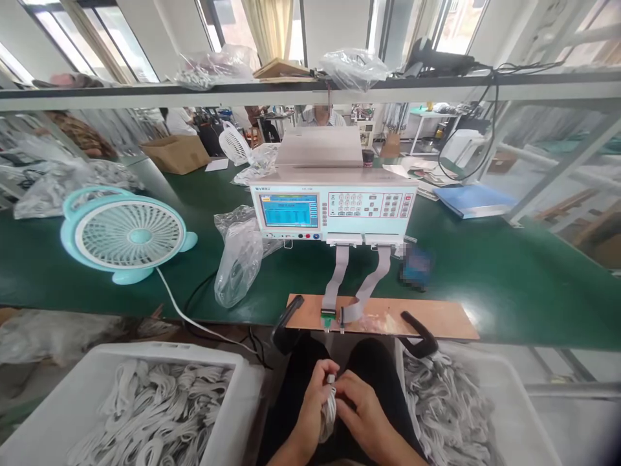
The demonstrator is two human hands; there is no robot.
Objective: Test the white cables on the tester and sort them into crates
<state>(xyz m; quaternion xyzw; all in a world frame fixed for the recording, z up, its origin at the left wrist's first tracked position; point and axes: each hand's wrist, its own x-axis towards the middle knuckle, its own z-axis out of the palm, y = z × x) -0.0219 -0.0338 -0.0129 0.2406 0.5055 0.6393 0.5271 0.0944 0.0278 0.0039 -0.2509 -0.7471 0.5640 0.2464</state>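
A coiled white cable [328, 417] is between my two hands, just above my lap. My left hand [313, 401] is closed around the coil, with a small plug [330, 378] poking up by its thumb. From the other side, the fingers of my right hand [361, 408] press against the same coil. Beyond my hands, a copper-coloured board [417, 314] lies along the table's front edge. Two grey ribbon cables [336, 278] run to it from a white tester [334, 207] with a lit blue screen. A green connector board [328, 320] ends one ribbon.
White bins with many coiled cables stand left [204, 353] and right [514, 388] of my legs. Two black clamps [286, 320] grip the board. A turquoise fan [129, 236], plastic bags [240, 259] and a blue folder [475, 199] rest on the green table [495, 272]. People are behind.
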